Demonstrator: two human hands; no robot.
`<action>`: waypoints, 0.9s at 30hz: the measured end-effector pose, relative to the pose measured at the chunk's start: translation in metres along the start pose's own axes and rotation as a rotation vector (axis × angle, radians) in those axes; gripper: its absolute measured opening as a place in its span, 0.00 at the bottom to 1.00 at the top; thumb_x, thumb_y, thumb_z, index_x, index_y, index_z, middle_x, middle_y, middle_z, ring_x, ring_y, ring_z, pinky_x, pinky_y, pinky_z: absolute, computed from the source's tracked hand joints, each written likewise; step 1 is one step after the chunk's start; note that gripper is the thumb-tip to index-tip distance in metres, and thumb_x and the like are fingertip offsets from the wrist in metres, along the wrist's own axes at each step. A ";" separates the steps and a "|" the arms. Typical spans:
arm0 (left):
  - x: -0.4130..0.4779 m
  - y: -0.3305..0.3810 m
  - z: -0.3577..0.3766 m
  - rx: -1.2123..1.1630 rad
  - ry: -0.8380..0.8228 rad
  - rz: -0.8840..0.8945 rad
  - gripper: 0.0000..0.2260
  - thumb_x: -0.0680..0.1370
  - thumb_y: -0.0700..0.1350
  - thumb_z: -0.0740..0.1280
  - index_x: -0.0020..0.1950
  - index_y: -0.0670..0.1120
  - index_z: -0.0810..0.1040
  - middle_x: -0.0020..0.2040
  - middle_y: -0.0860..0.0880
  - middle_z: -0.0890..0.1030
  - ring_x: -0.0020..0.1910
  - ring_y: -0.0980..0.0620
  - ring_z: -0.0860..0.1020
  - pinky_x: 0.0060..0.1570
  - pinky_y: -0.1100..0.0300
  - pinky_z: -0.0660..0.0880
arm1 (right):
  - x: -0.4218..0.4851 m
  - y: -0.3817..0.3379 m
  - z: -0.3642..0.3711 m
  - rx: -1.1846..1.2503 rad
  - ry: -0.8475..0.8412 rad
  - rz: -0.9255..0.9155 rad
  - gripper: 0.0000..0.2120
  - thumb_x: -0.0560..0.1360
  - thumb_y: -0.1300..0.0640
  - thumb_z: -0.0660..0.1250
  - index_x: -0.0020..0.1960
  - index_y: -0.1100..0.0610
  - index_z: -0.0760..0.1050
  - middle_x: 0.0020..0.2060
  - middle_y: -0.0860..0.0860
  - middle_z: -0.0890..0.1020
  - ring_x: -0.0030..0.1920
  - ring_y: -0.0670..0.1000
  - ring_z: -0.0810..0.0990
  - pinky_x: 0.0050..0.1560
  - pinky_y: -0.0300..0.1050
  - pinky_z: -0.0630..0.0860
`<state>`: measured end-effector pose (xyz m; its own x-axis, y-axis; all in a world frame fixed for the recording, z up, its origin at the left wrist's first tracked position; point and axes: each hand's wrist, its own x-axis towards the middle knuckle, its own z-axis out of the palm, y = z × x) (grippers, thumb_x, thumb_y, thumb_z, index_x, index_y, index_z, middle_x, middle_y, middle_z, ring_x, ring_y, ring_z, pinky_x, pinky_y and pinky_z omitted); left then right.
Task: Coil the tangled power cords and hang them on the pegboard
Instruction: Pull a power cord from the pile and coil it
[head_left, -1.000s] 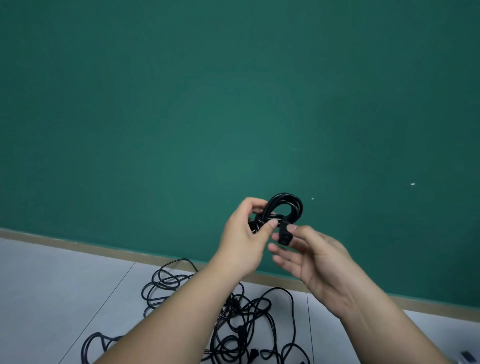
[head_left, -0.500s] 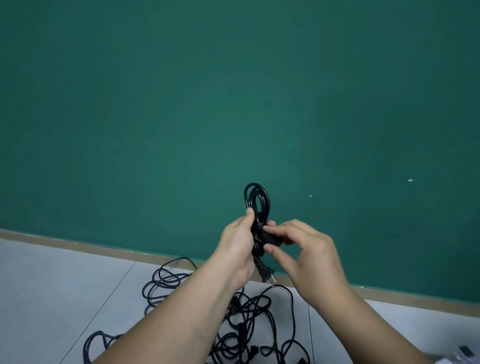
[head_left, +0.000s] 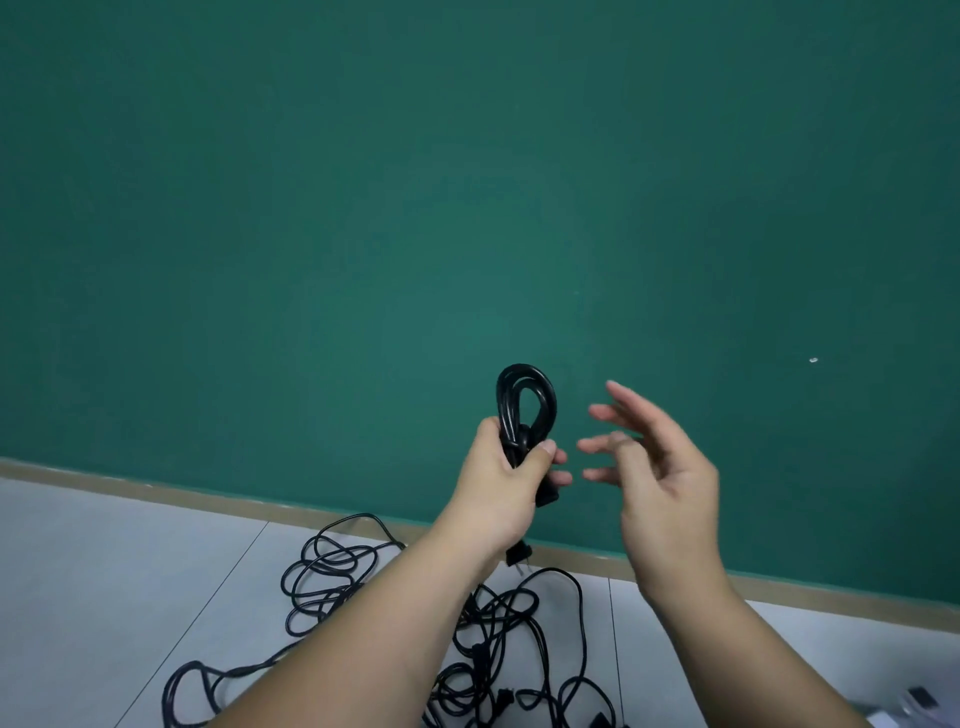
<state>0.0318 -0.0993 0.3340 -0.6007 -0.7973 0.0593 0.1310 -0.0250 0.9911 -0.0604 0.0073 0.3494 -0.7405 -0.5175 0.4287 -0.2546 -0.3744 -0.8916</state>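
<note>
Left hand (head_left: 501, 483) gripping coiled cord (head_left: 508, 410), loop upright against green wall (head_left: 467, 182), plug (head_left: 518, 557) dangling below the wrist. Right hand (head_left: 660, 467) near, across a narrow gap, fingers spread loose, holding nothing. Tangled cords (head_left: 480, 649) heaped on grey floor (head_left: 104, 571) below, near the baseboard (head_left: 156, 491).

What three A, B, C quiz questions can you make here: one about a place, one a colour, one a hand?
1. Where is the tangled pile of cords?
A. on the floor
B. on a table
C. on a shelf

2. What colour is the wall?
A. red
B. green
C. white

3. The right hand is:
A. in a fist
B. open, holding nothing
C. holding a cup

Answers: 1 A, it lies on the grey floor; 2 B, it is dark green; 3 B, fingers spread, only the left hand grips the coiled cord.
</note>
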 end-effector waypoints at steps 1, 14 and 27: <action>0.000 0.000 -0.002 0.062 -0.040 0.008 0.08 0.84 0.39 0.67 0.61 0.45 0.71 0.51 0.44 0.85 0.49 0.41 0.87 0.56 0.43 0.83 | 0.003 0.000 -0.003 -0.157 -0.044 -0.071 0.17 0.86 0.60 0.63 0.72 0.48 0.77 0.58 0.47 0.84 0.52 0.50 0.84 0.45 0.48 0.84; -0.025 0.012 0.017 0.310 -0.557 0.003 0.16 0.84 0.57 0.65 0.53 0.45 0.68 0.37 0.45 0.77 0.29 0.48 0.78 0.31 0.59 0.72 | 0.048 0.018 -0.047 -0.255 -0.384 0.174 0.17 0.87 0.46 0.60 0.46 0.51 0.82 0.29 0.48 0.69 0.31 0.50 0.67 0.35 0.45 0.65; -0.033 -0.031 0.043 0.498 -0.473 -0.043 0.12 0.87 0.55 0.60 0.51 0.48 0.65 0.37 0.47 0.80 0.32 0.49 0.79 0.38 0.51 0.76 | 0.027 0.037 -0.060 -0.467 -0.087 0.142 0.08 0.84 0.48 0.67 0.49 0.43 0.84 0.36 0.45 0.83 0.32 0.47 0.72 0.38 0.48 0.70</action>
<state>0.0137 -0.0463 0.3069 -0.8919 -0.4497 -0.0474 -0.2103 0.3197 0.9239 -0.1271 0.0259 0.3189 -0.7384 -0.6080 0.2915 -0.4216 0.0790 -0.9033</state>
